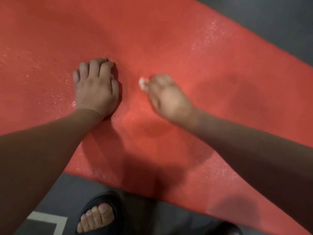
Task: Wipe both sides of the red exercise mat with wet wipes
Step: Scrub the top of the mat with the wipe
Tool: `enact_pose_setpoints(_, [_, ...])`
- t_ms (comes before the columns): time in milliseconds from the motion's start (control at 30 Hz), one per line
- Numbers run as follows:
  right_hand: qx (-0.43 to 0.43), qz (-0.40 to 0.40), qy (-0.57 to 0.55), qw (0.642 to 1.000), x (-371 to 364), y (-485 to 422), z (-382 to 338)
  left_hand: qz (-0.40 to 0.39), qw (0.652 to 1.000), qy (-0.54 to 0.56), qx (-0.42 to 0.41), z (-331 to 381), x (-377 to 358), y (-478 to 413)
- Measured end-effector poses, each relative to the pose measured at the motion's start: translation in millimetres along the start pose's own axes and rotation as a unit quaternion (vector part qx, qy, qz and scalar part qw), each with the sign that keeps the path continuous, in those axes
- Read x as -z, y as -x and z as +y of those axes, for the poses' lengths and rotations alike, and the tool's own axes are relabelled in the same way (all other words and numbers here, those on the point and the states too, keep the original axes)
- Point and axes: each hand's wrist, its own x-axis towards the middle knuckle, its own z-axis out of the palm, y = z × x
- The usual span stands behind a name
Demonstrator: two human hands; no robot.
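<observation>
- The red exercise mat (pixel 169 39) lies flat on the grey floor (pixel 279 17). Its long axis runs across in front of the person, from the left of the view down toward the lower right. Both long edges show, and only one face is up.
- The wet wipe (pixel 142 83) is a small white wad on the mat's middle band. It pokes out past the tips of the right hand (pixel 167 95), on the side toward the left hand.
- The right hand's fingers are bunched round the wipe and pinch it against the surface. The hand is blurred, so I cannot tell its exact finger positions.
- Bare mat stretches from the wipe both ways along the long axis. A wet sheen shows at the far left, the upper right and along the near edge. By my reading, the next stroke should follow that axis.
- The left hand (pixel 96 89) is planted just beside the wipe, knuckles up, with its fingers (pixel 94 67) bent and their tips on the mat. It looks like a brace. I cannot tell whether it holds anything underneath.
- Both forearms reach forward and down from the near edge, the right one angled inward.
- A foot in a dark sandal (pixel 96 216) stands on the floor, just short of the mat's near edge.
</observation>
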Motion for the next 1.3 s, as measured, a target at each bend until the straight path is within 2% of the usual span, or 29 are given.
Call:
enact_pose_setpoints(67, [0.097,-0.057,-0.02,0.993,-1.6,20.5,-18.1,0.002,1.0,-0.002,0.0,0.1,0.7,0.3])
enact_pose_setpoints(133, [0.149,-0.07,0.014,0.986,4.3,18.6,-6.4,-0.005,1.0,0.002,0.002,-0.4,2.2,0.6])
enact_pose_setpoints(200, [0.09,-0.014,0.05,0.995,7.8,0.7,16.3,-0.015,1.0,0.006,0.003,-0.4,3.2,0.0])
enact_pose_setpoints(300, [-0.109,0.091,0.067,0.988,14.4,-29.9,39.9,-0.017,1.0,0.004,0.0,-0.6,3.4,0.0])
enact_pose_setpoints(367, [-0.152,0.111,0.052,0.981,5.6,-37.1,28.9,-0.018,1.0,0.006,-0.002,-1.1,3.7,0.0])
enact_pose_setpoints(400, [-0.126,0.099,0.039,0.986,-0.2,-35.6,16.6,-0.019,1.0,0.009,-0.002,-1.2,3.9,0.0])
enact_pose_setpoints(467, [-0.022,0.032,-0.001,0.999,-8.9,-21.6,-11.0,-0.019,1.0,0.011,0.0,-1.1,4.5,0.2])
enact_pose_setpoints(567, [0.126,-0.059,-0.022,0.99,-6.2,1.3,-26.2,-0.017,1.0,0.01,-0.001,-1.3,5.2,0.7])
enact_pose_setpoints(633, [0.148,-0.06,0.028,0.987,-0.8,-8.9,-7.4,-0.019,1.0,0.012,-0.002,-1.6,5.5,0.6])
enact_pose_setpoints(667, [0.112,-0.034,0.051,0.992,0.2,-18.6,4.4,-0.022,1.0,0.014,-0.001,-1.7,5.3,0.4])
enact_pose_setpoints(767, [-0.084,0.084,0.066,0.991,3.3,-47.1,26.7,-0.028,0.999,0.021,0.001,-2.7,5.6,0.0])
enact_pose_setpoints(833, [-0.136,0.119,0.053,0.982,-5.2,-53.8,19.4,-0.027,0.999,0.03,0.004,-4.4,5.5,-0.2])
enact_pose_setpoints(900, [-0.085,0.089,0.028,0.992,-15.0,-44.0,-4.1,-0.029,0.998,0.05,0.005,-7.2,4.8,-0.9])
enact_pose_setpoints(967, [0.006,0.026,-0.011,1.0,-24.8,-18.3,-30.9,-0.032,0.997,0.069,0.005,-10.3,4.7,-1.7])
enact_pose_setpoints(1067, [0.134,-0.082,-0.046,0.986,-24.3,33.0,-64.7,-0.03,0.996,0.079,0.005,-12.2,5.2,-2.3])
enact_pose_setpoints(1167, [0.208,-0.104,-0.038,0.972,-14.3,45.9,-58.0,-0.032,0.997,0.068,0.0,-9.7,5.7,-1.1])
enact_pose_setpoints(1233, [0.169,-0.065,-0.001,0.983,-13.5,29.1,-35.2,-0.033,0.998,0.061,0.0,-8.5,5.4,-0.9])
enact_pose_setpoints(1300, [0.041,0.011,0.023,0.999,-11.4,7.2,-12.5,-0.033,0.998,0.054,0.002,-8.2,5.7,-0.7])
